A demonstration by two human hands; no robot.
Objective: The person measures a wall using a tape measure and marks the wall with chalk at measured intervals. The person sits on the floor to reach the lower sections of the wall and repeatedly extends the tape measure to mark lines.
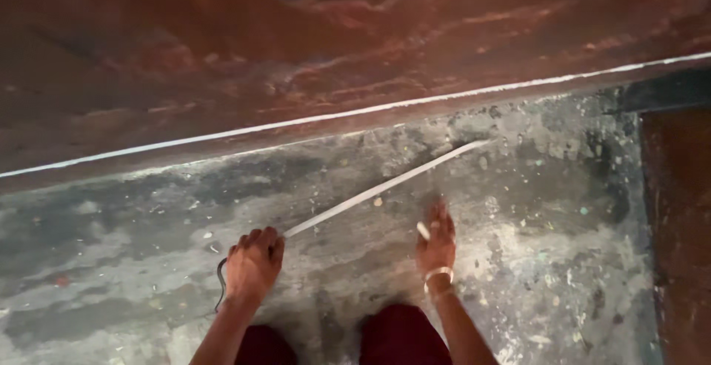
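Observation:
My left hand is closed around the near end of a long pale tape measure blade, which runs diagonally up and right across the grey floor towards the base of the reddish wall. A dark strap or cord dangles from that hand. My right hand hovers just right of the blade and pinches a short white stick, likely chalk. A pale bangle circles that wrist. My knees in dark red cloth show at the bottom.
A white chalk line runs along the foot of the red-brown wall. The stained, speckled concrete floor meets a red-brown panel at the right edge.

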